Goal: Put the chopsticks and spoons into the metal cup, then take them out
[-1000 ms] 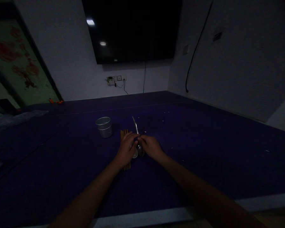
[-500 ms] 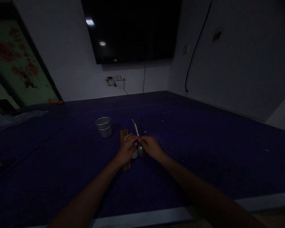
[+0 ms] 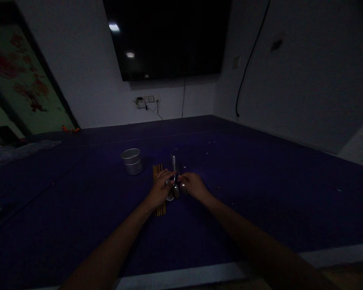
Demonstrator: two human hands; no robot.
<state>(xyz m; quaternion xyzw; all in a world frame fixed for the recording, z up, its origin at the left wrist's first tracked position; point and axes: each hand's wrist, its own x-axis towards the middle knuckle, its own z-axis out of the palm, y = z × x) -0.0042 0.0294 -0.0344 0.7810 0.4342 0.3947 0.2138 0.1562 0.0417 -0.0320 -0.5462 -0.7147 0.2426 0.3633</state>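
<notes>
On the dark blue surface, my left hand [image 3: 161, 188] rests across a row of brown chopsticks [image 3: 160, 210], its thumb and forefinger closed around a metal spoon [image 3: 176, 191]. That spoon's handle points away from me. Under the left fingers, the round end of another spoon [image 3: 170, 197] shows in part. Just to the right, my right hand [image 3: 194, 186] is closed with fingertips pinched on another spoon, whose shiny bowl [image 3: 184, 186] is mostly covered by the fingers. A silver metal cup [image 3: 133, 164] stands upright beyond the chopsticks, to the left.
Small white specks [image 3: 184, 167] are scattered over the blue surface [image 3: 260, 193]. A pale edge [image 3: 181, 276] runs along its near side. Clear plastic wrap [image 3: 24, 150] lies far left. A dark television [image 3: 172, 40] hangs on the wall above sockets [image 3: 147, 100].
My right hand has shifted slightly right, apart from the left fingertips. A spoon now stands by the left fingers, and another spoon's bowl shows under the right hand. The cup and chopsticks stay put.
</notes>
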